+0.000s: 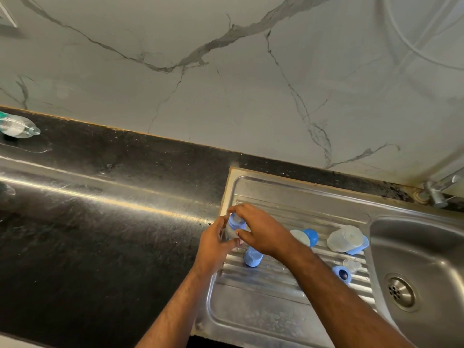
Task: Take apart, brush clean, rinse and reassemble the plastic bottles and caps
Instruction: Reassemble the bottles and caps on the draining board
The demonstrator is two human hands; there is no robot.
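Head view: left hand [213, 243] and right hand [259, 229] both pinching small bottle [232, 231] with blue collar [236, 222], fingers curled around it, hovering near drainboard [263, 310] left edge.

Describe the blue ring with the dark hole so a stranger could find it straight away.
Start at the steel sink bowl on the right and move left onto the ribbed drainboard. The blue ring lies nearest the bowl's drain, just beside a small clear piece. Unlike the other blue parts, it shows a dark round opening and has no bottle or dome attached.
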